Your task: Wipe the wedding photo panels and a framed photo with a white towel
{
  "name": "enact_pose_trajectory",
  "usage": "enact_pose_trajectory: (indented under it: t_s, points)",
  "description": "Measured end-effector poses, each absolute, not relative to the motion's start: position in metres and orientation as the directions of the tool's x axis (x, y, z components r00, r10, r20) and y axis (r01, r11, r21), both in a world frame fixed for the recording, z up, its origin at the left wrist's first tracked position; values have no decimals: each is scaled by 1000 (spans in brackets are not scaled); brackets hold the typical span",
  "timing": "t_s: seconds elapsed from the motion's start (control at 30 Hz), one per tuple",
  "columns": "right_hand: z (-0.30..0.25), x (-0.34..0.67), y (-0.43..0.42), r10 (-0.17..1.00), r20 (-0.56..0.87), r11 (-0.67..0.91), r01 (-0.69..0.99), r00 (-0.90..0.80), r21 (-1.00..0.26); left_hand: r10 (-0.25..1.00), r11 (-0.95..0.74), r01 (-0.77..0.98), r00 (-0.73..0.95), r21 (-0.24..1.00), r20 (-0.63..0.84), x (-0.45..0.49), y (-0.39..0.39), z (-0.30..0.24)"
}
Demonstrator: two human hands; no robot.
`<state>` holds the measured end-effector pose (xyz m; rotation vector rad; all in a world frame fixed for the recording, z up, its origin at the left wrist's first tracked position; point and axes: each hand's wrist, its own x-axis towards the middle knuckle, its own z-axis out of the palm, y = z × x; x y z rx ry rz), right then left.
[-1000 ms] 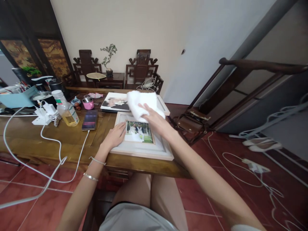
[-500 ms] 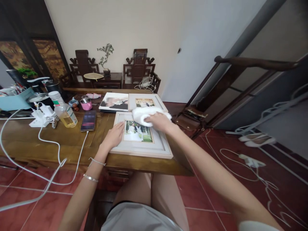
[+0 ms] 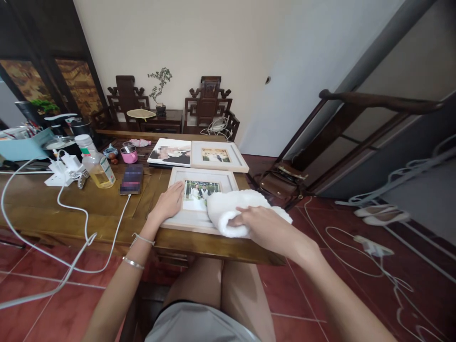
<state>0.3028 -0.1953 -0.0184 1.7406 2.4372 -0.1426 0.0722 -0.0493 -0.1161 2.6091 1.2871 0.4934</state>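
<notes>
A light wooden photo frame point(image 3: 185, 221) lies flat at the near edge of the wooden table point(image 3: 71, 204). My left hand point(image 3: 168, 202) rests flat on the frame's left side, fingers stretched out. My right hand point(image 3: 265, 227) grips a bunched white cloth point(image 3: 228, 209) and presses it on the frame's near right corner. The cloth hides that part of the frame. The photo in the frame shows above the cloth.
A second frame point(image 3: 218, 156) and a photo book point(image 3: 170, 152) lie further back. A phone point(image 3: 132, 178) on a white cable, an oil bottle point(image 3: 96, 167), a pink cup point(image 3: 128, 154) and a power strip point(image 3: 60, 173) sit to the left. A stair railing point(image 3: 374, 102) stands right.
My right hand has drawn the cloth from the frame's far edge down across it to the near right corner. My left hand has stayed in place on the frame.
</notes>
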Motion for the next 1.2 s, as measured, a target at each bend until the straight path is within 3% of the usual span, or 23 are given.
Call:
enact_pose_trajectory:
  t_s: [0.1, 0.23, 0.4, 0.6, 0.77, 0.87, 1.0, 1.2]
  points:
    - [-29, 297, -182, 955, -148, 256, 966, -256, -22, 789, -614, 727, 571, 309, 226, 72, -51, -116]
    - [-53, 302, -134, 986, 3, 168, 985, -168, -28, 781, -624, 717, 580, 311, 229, 71, -52, -116]
    - [-62, 322, -80, 976, 170, 125, 989, -138, 85, 780, -625, 714, 580, 314, 235, 70, -52, -117]
    - [-58, 311, -110, 978, 13, 207, 974, -209, 94, 785, -619, 726, 568, 300, 247, 72, -53, -117]
    - [-24, 293, -174, 932, -198, 306, 952, -303, -17, 798, -603, 737, 556, 305, 235, 73, -55, -116]
    - [-15, 285, -191, 920, -222, 318, 946, -323, -62, 796, -605, 734, 559, 309, 231, 73, -55, -115]
    - [-33, 284, -172, 948, -146, 281, 959, -281, -26, 788, -616, 723, 568, 314, 237, 72, -55, -116]
    - [-69, 302, -106, 974, 135, 173, 983, -179, 56, 776, -631, 712, 583, 307, 241, 70, -52, -118]
